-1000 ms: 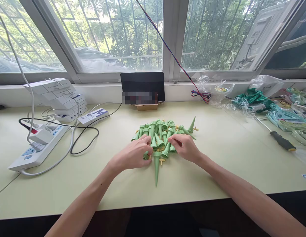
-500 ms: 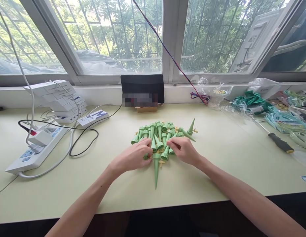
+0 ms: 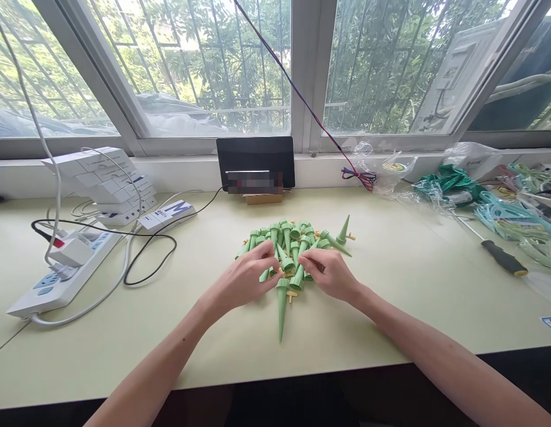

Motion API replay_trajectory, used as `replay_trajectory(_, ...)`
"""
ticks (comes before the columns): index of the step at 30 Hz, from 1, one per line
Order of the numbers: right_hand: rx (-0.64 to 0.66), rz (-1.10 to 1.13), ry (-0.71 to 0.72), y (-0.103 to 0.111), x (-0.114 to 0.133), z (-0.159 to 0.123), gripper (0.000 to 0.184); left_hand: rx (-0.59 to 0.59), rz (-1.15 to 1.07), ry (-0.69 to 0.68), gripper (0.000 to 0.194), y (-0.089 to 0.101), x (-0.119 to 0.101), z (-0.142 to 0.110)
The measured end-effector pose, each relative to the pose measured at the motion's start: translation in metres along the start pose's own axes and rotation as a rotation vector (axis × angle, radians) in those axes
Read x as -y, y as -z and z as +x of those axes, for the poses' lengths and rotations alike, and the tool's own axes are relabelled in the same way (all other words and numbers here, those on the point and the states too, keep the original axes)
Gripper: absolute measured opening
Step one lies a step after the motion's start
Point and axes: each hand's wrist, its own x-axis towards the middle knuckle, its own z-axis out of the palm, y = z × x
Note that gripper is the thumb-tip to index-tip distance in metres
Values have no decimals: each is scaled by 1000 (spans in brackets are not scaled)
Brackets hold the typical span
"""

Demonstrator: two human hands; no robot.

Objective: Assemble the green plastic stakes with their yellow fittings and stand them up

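Several pale green plastic watering spikes [image 3: 286, 261], with hollow cones and ribbed collars, lie in a heap with small yellow T-shaped pieces among them. My left hand [image 3: 251, 270] is over the heap's left front, thumb and index finger apart with green parts showing between them. On the right side, my right hand [image 3: 331, 270] has thumb and index finger pinched together; what they hold, if anything, is hidden. In front, a single spike [image 3: 282, 308] points towards me, with a yellow T-shaped valve [image 3: 291, 296] at its collar. Another spike [image 3: 343, 230] stands upright at the right, a yellow valve beside it.
A dark tablet [image 3: 257, 154] leans at the back under the window. On the left are a white power strip [image 3: 57, 284], looping cables and stacked white boxes [image 3: 115, 184]. A screwdriver [image 3: 504, 257] and plastic-wrapped items [image 3: 453, 184] lie on the right.
My left hand has lifted slightly and moved right, its thumb and index finger spreading apart. My right hand keeps its pinch in nearly the same place. The view has shifted a little.
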Motion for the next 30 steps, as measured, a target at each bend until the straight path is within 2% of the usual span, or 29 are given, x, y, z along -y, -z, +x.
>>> replay_trajectory(3,13,28,22,-3,4,-2,29,-103,5,-65,18,-8,-1,0)
replay_trajectory(8,54,69,58,-9,9,-5,29,-197,28,-122,22,-18,-4,1)
replay_trajectory(16,74,112,40,-11,8,-7,23,-207,0,-142,19,-27,-5,1)
replay_trajectory(21,71,161,4,-9,13,-5,20,-302,-46,-174,11,-30,-3,2)
replay_trajectory(30,109,265,-56,-9,15,-5,20,-373,-210,-176,3,-37,-5,3)
